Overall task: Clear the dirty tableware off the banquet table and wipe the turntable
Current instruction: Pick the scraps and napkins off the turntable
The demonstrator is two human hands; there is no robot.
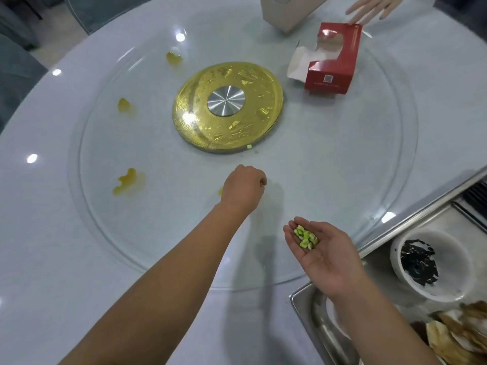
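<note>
- Left hand point(243, 187) curled, fingertips down on the glass turntable point(329, 180); whether it pinches a scrap, cannot tell.
- Right hand point(320, 250) spread, cupping green scraps point(305, 237); keep it level.
- Collect stray green bit point(249, 146) by gold hub point(228, 108) before wiping yellow smears point(127, 180).

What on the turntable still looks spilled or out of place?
Yellow sauce smears dot the glass turntable on its left half, one green vegetable bit lies against the gold hub, and a torn red tissue box sits askew.
</note>
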